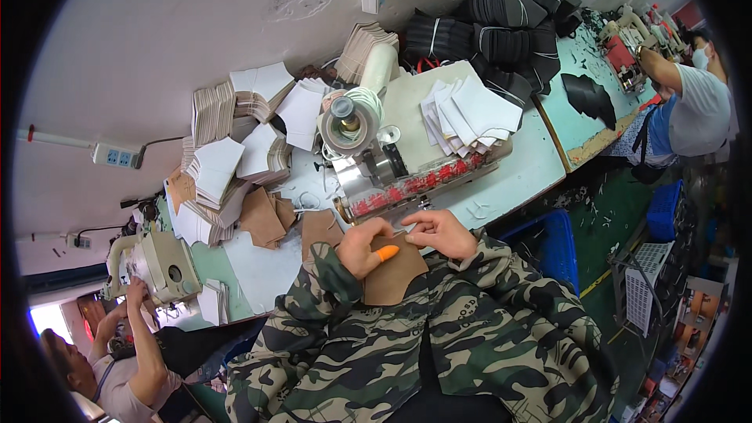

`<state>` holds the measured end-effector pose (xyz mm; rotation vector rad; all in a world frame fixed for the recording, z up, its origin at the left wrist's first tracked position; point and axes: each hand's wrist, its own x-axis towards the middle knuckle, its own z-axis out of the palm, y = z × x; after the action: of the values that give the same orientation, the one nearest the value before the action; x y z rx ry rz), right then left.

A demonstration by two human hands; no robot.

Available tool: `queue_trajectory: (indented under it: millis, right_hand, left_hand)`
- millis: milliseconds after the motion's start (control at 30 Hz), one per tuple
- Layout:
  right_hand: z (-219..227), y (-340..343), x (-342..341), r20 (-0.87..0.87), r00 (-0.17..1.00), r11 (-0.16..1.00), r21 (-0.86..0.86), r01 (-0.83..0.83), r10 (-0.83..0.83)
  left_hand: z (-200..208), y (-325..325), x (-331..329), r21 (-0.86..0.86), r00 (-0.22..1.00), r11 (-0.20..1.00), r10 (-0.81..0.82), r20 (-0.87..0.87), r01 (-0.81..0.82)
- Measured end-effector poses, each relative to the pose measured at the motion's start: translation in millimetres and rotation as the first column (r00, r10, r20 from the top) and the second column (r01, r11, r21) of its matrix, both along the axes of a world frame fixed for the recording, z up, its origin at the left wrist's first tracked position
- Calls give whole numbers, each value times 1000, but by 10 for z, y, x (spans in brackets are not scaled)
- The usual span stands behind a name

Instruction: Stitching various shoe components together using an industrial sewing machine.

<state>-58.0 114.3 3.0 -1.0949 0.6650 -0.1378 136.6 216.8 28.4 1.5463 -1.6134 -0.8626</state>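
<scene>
My left hand [363, 246], an orange finger cover on its thumb, is closed on a flat brown shaped leather-like piece [394, 282], thumb on top. The piece lies tilted in front of my camouflage jacket. At its upper right edge my right hand [443, 233] has its fingertips pinched together on the piece; exactly what lies between them is hidden. Just beyond both hands stands a bench machine [392, 164] with a worn red front edge. Another brown piece [319, 231] rests on the table beside my left hand.
Stacks of white-faced pieces [215, 168] and loose brown pieces [265, 218] lie left. More white pieces [474, 110] rest on the machine's top. Tied black bundles [505, 43] sit at the back. A blue bin [560, 243] stands right. Co-workers sit left [129, 376] and right [697, 106].
</scene>
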Motion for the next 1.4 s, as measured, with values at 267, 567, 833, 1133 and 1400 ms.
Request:
queue_trajectory:
  millis: [267, 567, 833, 1133, 1400]
  right_hand:
    - [-54, 6, 176, 34, 997, 967, -240, 81, -75]
    - [-145, -29, 361, -35, 994, 989, 106, 105, -102]
    - [-32, -152, 177, -19, 967, 948, 191, 254, -255]
    - [713, -959, -233, 42, 885, -170, -984, -42, -463]
    - [-98, -110, 380, -60, 983, 985, 8, 172, -171]
  left_hand:
    - [-89, -183, 449, 407, 909, 906, 64, -413, 121]
    - [-56, -631, 796, 513, 985, 851, 32, 167, -115]
    - [-99, -886, 701, 417, 956, 905, -48, 291, -81]
    - [135, -585, 680, 415, 885, 875, -30, -465, 248]
    - [-82, -561, 737, 446, 961, 889, 206, -186, -104]
